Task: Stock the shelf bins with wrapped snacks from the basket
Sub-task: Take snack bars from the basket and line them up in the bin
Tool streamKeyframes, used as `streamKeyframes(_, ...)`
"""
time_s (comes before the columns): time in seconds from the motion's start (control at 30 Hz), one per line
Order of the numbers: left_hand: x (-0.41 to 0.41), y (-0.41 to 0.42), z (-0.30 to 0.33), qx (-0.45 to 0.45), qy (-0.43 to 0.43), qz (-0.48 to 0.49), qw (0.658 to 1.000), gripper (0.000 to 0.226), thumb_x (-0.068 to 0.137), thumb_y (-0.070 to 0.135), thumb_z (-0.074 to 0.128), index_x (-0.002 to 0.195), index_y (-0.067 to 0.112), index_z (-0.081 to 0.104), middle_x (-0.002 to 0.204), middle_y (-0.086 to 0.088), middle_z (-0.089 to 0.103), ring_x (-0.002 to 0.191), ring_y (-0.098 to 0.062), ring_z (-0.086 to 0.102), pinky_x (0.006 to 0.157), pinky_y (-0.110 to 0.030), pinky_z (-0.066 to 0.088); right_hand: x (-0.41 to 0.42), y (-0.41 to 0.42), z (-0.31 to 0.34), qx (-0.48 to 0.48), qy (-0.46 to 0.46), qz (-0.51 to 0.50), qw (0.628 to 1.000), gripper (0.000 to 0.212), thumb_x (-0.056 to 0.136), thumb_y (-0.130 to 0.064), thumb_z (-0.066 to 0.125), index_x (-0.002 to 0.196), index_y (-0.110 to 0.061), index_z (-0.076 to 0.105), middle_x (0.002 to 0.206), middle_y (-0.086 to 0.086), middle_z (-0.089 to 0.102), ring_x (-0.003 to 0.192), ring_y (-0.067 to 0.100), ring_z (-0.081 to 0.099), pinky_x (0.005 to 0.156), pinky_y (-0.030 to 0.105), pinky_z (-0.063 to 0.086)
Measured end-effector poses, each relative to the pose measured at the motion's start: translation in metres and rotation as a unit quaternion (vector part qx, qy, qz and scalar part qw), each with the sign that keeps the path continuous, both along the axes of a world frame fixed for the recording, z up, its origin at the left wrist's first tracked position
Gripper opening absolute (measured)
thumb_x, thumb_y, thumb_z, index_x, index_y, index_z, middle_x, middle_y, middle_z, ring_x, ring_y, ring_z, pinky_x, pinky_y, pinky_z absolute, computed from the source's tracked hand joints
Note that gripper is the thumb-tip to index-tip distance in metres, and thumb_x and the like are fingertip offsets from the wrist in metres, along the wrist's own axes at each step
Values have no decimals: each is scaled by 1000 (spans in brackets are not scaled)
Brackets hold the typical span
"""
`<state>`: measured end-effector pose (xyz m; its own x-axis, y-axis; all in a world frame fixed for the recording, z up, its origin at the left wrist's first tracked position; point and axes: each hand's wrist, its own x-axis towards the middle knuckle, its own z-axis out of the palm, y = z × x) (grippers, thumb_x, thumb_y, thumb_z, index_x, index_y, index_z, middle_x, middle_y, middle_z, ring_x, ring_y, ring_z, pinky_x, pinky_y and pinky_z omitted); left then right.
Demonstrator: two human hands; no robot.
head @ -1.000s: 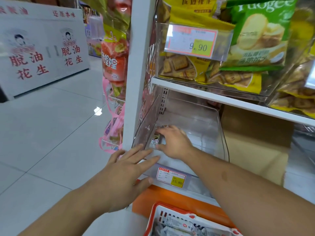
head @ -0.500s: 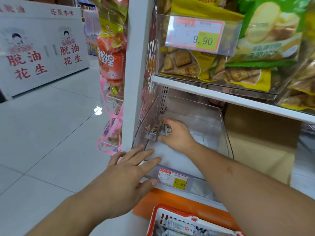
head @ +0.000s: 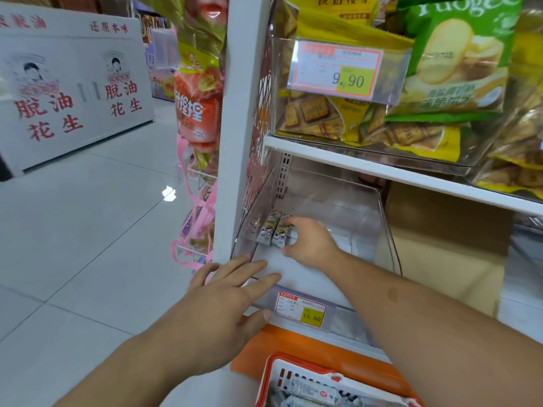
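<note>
The basket (head: 296, 374) is cut off by the bottom edge, so only its red rim and a few pale wrapped snacks (head: 311, 390) inside show, their print too blurred to read; the right hand (head: 311, 242) covers part of the two small snack packs (head: 274, 230) in the clear shelf bin (head: 385, 230), and whether it clamps them or only steadies them cannot be told for sure, though the thumb and fingertips lie curled against the nearer pack; the bin's transparent walls are hard to trace against the white shelf (head: 396, 171).

Above that shelf, a second clear bin holds yellow cracker bags (head: 317, 113) and a green biscuit bag (head: 452, 63) behind a price tag (head: 338, 70) reading 9.90; a smaller price tag (head: 301, 308) reading 15.80 sits on the lower bin's front; a brown cardboard box (head: 446, 239) stands just beside the bin on the right; hanging snack bags (head: 199, 107) and pink strips crowd the white upright on the left.

The left hand (head: 226, 301) rests flat at the bin's front left corner, fingers (head: 249, 265) straight and spread, grasping nothing; the right forearm reaches in over the bin's front lip; the two packs stand against the bin's left wall.
</note>
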<state>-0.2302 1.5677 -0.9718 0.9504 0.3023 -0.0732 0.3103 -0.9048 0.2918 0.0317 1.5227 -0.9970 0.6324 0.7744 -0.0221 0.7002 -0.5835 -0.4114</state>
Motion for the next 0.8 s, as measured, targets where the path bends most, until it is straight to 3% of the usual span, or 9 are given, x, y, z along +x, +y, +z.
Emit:
streamKeyframes(0.1, -1, 1, -2, 1, -1, -1, 1000, 82, 76, 77, -2, 156, 61, -2, 167, 34, -7, 151, 6, -21, 124, -35, -10, -3, 8, -5, 19, -7, 1, 1000, 57, 82, -20, 85, 136, -18, 66, 132, 8, 68, 123, 28, 62, 99, 37, 53)
streamKeyframes(0.27, -1, 1, -1, -3, 3, 2, 1000, 71, 90, 78, 10, 158, 59, 1, 167, 32, -6, 152, 4, -19, 125, -37, -11, -2, 9, -7, 17, -9, 18, 1000, 70, 79, -26, 87, 143, -22, 60, 138, 6, 63, 127, 27, 60, 104, 36, 51)
streamKeyframes(0.4, -2, -1, 3, -9, 1, 0, 1000, 83, 78, 78, 0, 158, 58, 3, 168, 31, -4, 154, 2, -16, 123, -35, -10, -5, -5, 5, -7, -6, 40, 999, 84, 81, -30, 86, 155, -22, 48, 151, 5, 56, 138, 25, 53, 112, 33, 45)
streamKeyframes(0.5, -3, -9, 11, -4, -12, 4, 1000, 70, 92, 75, 12, 159, 56, 6, 168, 29, 0, 155, -1, -12, 124, -35, -6, -17, -29, 27, 5, -15, 54, 998, 78, 88, -30, 83, 157, -25, 47, 156, 2, 52, 144, 22, 47, 115, 27, 37)
streamKeyframes(0.6, -8, -26, 23, 4, -30, 2, 1000, 82, 81, 77, 1, 159, 55, 12, 168, 29, 6, 155, -3, -6, 124, -33, 0, -39, -69, 56, 50, -24, 81, 995, 65, 95, -28, 76, 155, -26, 49, 155, -3, 53, 143, 17, 46, 113, 24, 33)
streamKeyframes(0.67, -12, -41, 29, -11, -45, 1, 999, 85, 79, 77, 2, 158, 53, 21, 167, 27, 13, 155, -4, 1, 125, -35, 6, -55, -102, 72, 88, -19, 93, 992, 58, 96, -28, 73, 150, -32, 53, 148, -9, 57, 134, 11, 51, 111, 26, 40)
streamKeyframes(0.8, -16, -74, 34, -29, -96, -31, 994, 60, 99, 65, 35, 155, 43, 41, 161, 16, 37, 150, -9, 28, 124, -40, 27, -87, -176, 87, 136, 15, 121, 983, 50, 95, -22, 73, 142, -35, 60, 139, -19, 60, 118, 0, 56, 93, 19, 48)
